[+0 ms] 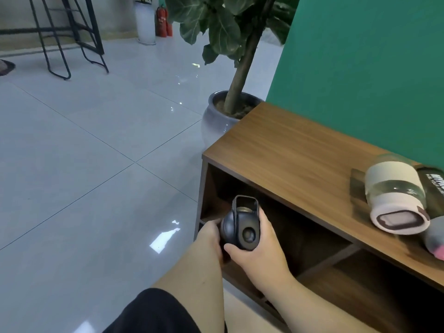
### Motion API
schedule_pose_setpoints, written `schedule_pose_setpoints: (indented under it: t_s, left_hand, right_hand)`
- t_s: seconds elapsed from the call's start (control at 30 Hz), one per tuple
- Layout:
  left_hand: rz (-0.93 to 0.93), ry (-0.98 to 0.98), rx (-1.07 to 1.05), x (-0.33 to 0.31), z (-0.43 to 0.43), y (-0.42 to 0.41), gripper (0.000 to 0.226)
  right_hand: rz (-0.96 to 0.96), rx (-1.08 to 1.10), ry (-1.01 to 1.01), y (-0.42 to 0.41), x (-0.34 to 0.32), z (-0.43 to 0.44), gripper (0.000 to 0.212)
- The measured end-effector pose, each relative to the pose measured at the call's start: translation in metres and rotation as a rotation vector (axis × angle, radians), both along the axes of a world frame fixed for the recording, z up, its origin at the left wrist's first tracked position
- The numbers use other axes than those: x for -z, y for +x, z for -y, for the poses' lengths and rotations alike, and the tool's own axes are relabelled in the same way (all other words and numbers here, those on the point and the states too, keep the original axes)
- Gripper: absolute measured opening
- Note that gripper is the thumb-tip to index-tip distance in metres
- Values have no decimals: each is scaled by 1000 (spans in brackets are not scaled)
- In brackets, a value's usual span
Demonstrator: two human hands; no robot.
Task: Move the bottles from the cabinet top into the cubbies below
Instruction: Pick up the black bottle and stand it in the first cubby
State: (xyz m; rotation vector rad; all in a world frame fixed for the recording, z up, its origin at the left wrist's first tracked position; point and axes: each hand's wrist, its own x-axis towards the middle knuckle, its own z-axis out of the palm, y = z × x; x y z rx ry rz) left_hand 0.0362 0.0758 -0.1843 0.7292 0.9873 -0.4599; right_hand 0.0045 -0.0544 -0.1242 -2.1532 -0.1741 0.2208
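A dark grey bottle (237, 228) with a loop handle on its cap is held in front of the leftmost cubby (242, 200) of the wooden cabinet (295, 159). My left hand (210, 236) grips its left side and my right hand (258, 251) wraps its right side and cap. On the cabinet top at the right lies a clear bottle with a beige sleeve and lid (396, 195). Beside it lie a black bottle with white lettering (432, 183) and a grey bottle with a pink end (434, 239), both cut off by the frame edge.
A potted plant in a grey pot (216, 116) stands just behind the cabinet's left end. A green wall (372, 68) backs the cabinet. Glossy tiled floor spreads to the left, with black stool legs (62, 44) and a red fire extinguisher (163, 20) far off.
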Motion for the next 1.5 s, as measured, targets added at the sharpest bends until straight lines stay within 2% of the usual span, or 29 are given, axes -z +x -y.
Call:
schedule_pose_setpoints:
  t_s: [0.1,0.2,0.27,0.4,0.5,0.67,0.93,1.2,1.33,1.5]
  left_hand:
    - [1,30,-135,8,2,12,44]
    - [-21,-43,-422,18,5,21,49]
    - [-27,-48,-560,34,2,26,73]
    - [22,-204,-570,57,-9,34,130]
    - [103,-262,-535,55,-15,37,148]
    - [183,-243,-464,49,-14,39,140]
    - [117,-151,-516,66,-13,40,179]
    - [150,-163,-534,68,-12,42,172]
    - [146,-171,-528,66,-13,41,181]
    - [166,-175,-514,71,-15,43,176]
  right_hand:
    - [6,79,-49,14,19,-8,111]
    - [42,131,-110,27,30,-18,116]
    - [28,158,-129,37,32,-26,118]
    - [-16,201,-152,60,37,-37,117]
    - [-45,261,-126,72,38,-41,117]
    - [-38,272,-137,81,39,-46,111]
    - [-22,251,-200,81,45,-54,115]
    - [-14,276,-254,80,53,-58,119]
    - [-26,284,-274,81,57,-62,120]
    - [-4,293,-310,81,59,-68,119]
